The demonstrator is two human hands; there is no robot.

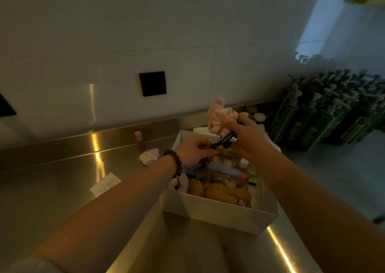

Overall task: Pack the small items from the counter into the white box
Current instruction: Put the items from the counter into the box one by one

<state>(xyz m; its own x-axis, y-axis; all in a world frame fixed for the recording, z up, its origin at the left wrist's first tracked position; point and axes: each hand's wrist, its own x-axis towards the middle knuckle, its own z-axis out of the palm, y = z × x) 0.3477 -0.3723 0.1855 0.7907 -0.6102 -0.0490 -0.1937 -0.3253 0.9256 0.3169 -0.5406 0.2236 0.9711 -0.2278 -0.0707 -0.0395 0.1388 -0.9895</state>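
The white box (216, 212) stands on the steel counter, filled with several small items: bottles, packets and brown plush pieces. Above its far half my right hand (248, 135) holds a cream and pink fabric charm (223, 118) that hangs on a black printed strap (226, 140). My left hand (193, 150), with a beaded bracelet on the wrist, pinches the lower end of that strap. On the counter left of the box lie a pastel plush toy (149, 156), a small pink bottle (138, 138) and a white packet (105, 184).
Many dark green pump bottles (325, 114) crowd the counter at the right. Small round items (259, 117) lie by the wall behind the box. A black square plate (152, 83) is set in the tiled wall. The counter (52, 189) has a raised back edge.
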